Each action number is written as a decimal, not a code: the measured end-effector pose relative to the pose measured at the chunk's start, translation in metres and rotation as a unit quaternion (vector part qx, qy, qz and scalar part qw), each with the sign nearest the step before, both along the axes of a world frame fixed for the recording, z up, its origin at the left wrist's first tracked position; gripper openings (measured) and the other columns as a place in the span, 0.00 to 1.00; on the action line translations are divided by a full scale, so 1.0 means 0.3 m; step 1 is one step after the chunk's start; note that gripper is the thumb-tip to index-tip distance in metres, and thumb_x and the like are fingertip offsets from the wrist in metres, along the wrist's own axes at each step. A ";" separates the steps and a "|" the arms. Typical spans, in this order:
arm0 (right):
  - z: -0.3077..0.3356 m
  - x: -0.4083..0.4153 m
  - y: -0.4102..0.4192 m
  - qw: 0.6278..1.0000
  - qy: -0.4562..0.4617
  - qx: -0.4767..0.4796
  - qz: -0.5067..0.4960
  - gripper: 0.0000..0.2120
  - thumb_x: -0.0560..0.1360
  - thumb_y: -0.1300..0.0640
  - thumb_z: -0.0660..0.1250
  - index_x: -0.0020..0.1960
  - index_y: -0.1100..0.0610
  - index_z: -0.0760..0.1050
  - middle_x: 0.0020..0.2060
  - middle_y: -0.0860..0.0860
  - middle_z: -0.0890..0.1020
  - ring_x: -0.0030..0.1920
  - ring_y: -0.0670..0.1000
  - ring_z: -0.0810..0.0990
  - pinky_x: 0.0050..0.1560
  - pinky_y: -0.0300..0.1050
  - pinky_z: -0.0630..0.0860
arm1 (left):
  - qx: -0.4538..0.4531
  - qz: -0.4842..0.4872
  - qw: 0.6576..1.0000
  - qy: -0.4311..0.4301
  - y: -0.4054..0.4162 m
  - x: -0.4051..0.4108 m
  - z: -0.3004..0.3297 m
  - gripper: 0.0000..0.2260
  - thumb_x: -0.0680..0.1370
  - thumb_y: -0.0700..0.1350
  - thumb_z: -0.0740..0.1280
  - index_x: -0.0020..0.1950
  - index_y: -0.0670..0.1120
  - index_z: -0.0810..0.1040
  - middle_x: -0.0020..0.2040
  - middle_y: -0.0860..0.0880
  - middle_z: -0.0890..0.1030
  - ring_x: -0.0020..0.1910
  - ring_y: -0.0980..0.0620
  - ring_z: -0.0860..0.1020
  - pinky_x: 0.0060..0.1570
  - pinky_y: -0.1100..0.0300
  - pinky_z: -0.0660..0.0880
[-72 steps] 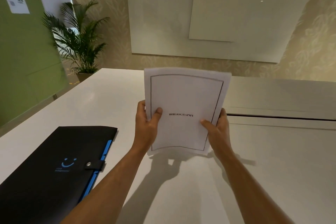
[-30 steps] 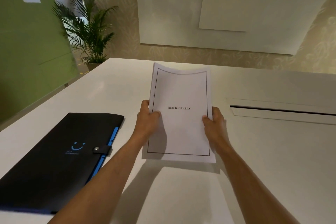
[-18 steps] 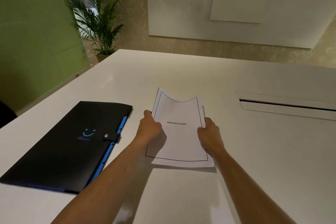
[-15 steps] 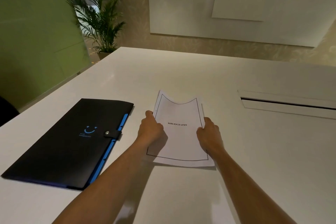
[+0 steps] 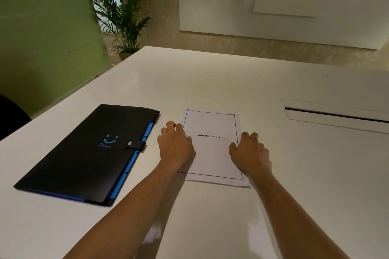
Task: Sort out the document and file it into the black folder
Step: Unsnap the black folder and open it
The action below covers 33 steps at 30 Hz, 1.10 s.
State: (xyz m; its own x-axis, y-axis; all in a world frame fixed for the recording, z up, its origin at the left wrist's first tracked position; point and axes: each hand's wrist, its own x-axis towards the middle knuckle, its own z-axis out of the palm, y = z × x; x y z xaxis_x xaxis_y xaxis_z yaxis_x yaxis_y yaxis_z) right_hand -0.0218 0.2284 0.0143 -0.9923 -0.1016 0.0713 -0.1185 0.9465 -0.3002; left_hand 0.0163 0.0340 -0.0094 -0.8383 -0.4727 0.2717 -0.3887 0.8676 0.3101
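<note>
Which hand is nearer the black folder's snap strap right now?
Left. The left hand rests on the document's left edge, just right of the snap strap. The right hand sits on the document's far edge, farther away.

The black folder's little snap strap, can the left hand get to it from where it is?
Probably yes. The left hand rests on the document's left edge, right beside the snap strap on the black folder, with only bare table between them.
</note>
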 end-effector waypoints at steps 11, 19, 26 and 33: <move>0.053 -0.007 -0.106 0.993 0.065 -0.069 0.072 0.19 0.78 0.49 0.62 0.65 0.58 0.71 0.59 0.58 0.76 0.55 0.62 0.79 0.53 0.53 0.73 | -0.044 0.010 0.999 0.030 -0.130 0.080 0.038 0.17 0.79 0.49 0.60 0.67 0.48 0.72 0.66 0.48 0.73 0.64 0.48 0.69 0.60 0.52 0.63; 0.047 0.070 -0.436 0.958 0.103 -0.036 0.266 0.13 0.80 0.57 0.57 0.57 0.58 0.78 0.54 0.55 0.80 0.53 0.57 0.78 0.55 0.52 0.71 | 0.034 0.067 0.997 -0.014 -0.400 0.234 0.082 0.17 0.76 0.37 0.61 0.65 0.44 0.74 0.67 0.46 0.73 0.69 0.46 0.68 0.72 0.41 0.56; -0.009 0.177 -0.679 0.914 0.121 0.007 0.388 0.12 0.81 0.54 0.59 0.57 0.57 0.79 0.53 0.55 0.78 0.53 0.56 0.76 0.52 0.50 0.74 | 0.070 0.069 0.993 -0.062 -0.486 0.306 -0.009 0.22 0.81 0.39 0.53 0.76 0.45 0.62 0.78 0.46 0.60 0.78 0.47 0.52 0.74 0.38 0.45; -0.043 0.194 -0.783 0.915 0.099 0.033 0.389 0.17 0.80 0.46 0.60 0.55 0.58 0.80 0.55 0.55 0.78 0.58 0.56 0.74 0.54 0.47 0.73 | 0.046 0.072 0.993 -0.081 -0.473 0.302 -0.027 0.26 0.79 0.42 0.59 0.77 0.44 0.59 0.78 0.45 0.58 0.78 0.46 0.51 0.74 0.38 0.43</move>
State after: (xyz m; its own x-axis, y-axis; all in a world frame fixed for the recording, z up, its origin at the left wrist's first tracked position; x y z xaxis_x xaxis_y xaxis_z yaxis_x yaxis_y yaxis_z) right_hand 0.0363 -0.0064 0.0014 -0.5853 -0.7828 0.2112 -0.8108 0.5670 -0.1455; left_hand 0.1070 -0.1079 -0.0176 -0.7890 -0.6081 0.0877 -0.5588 0.7696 0.3090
